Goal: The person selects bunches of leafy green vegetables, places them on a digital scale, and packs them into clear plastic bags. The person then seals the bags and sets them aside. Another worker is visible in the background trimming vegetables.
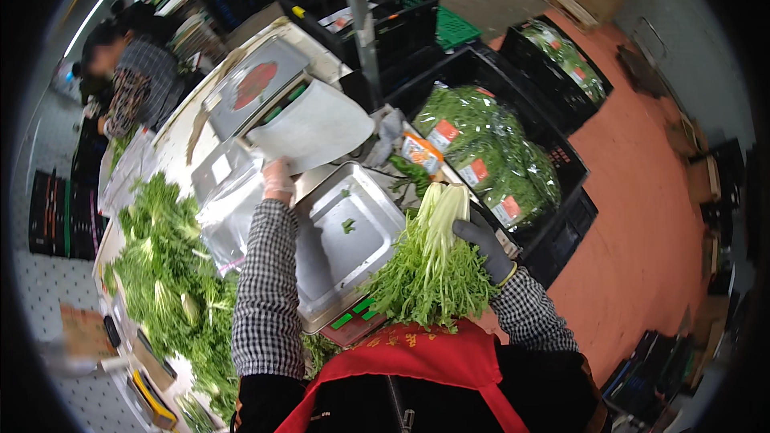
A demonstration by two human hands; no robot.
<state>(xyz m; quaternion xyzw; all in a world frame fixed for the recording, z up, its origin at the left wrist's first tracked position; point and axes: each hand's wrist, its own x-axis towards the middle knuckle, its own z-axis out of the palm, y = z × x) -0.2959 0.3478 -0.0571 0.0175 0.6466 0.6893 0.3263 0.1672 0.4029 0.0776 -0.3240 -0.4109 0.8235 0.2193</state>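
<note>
In my right hand [487,246], which wears a grey glove, is a head of frisée lettuce [430,264], its pale stem end pointing away from me and its leaves hanging towards my red apron. My left hand [279,179], in a thin clear glove, is at the edge of a stack of clear plastic bags [228,216]; whether its fingers grip one cannot be told. Between my arms a scale with a metal tray [355,252] holds small leaf scraps. Loose leafy greens [174,264] are heaped left of my left forearm.
A second scale [255,87] and a white sheet [319,126] lie beyond. Bagged greens with labels [487,156] fill a black crate [568,162] at the right; another filled crate [559,66] stands farther back. A metal post [361,30] rises beside the table. A co-worker [144,78] bends over at upper left.
</note>
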